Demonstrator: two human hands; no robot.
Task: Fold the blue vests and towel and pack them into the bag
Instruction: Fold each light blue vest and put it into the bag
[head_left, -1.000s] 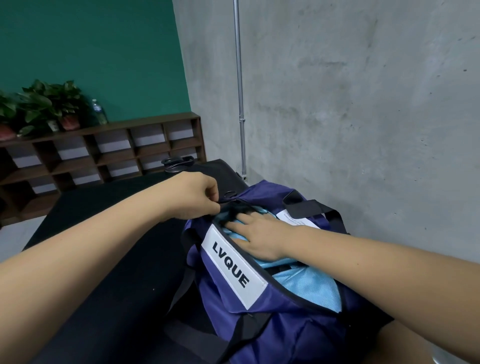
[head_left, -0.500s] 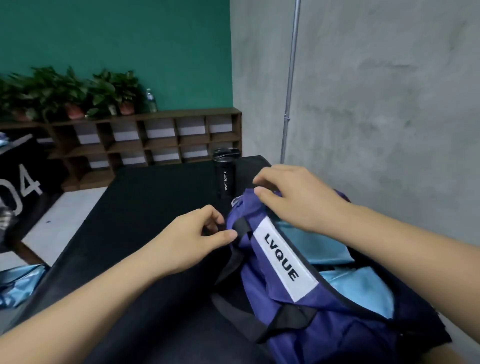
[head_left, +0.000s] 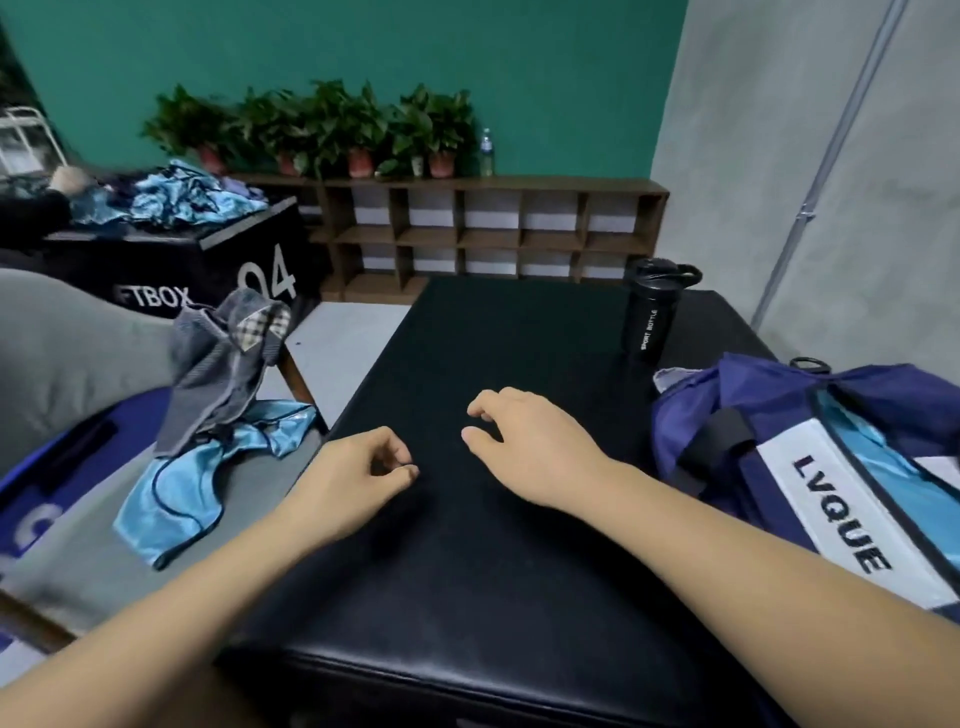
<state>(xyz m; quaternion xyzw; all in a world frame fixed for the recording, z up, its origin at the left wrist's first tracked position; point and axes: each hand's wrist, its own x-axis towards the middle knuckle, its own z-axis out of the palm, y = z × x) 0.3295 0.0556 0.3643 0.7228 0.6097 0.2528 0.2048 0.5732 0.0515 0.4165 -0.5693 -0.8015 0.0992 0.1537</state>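
The purple bag (head_left: 769, 452) with a white LVQUE label lies at the right of the black padded bench (head_left: 498, 561), its top unzipped, with light blue cloth (head_left: 883, 457) showing inside. A shiny blue vest (head_left: 176, 493) lies crumpled on the grey chair seat to the left, and a grey towel (head_left: 218, 369) is draped partly over it. Both hands hover over the bench's middle, holding nothing. My left hand (head_left: 353, 478) has loosely curled fingers. My right hand (head_left: 524, 441) is relaxed, palm down, left of the bag.
A black sport bottle (head_left: 652, 312) stands on the bench's far right, behind the bag. A black box marked 04 (head_left: 218, 260) at the far left carries a heap of blue clothes (head_left: 176, 200). Wooden shelves (head_left: 493, 228) with potted plants line the green wall.
Both hands have left the bag and moved left over the bare bench. The view has swung left, bringing the chair with the vest and towel into sight.
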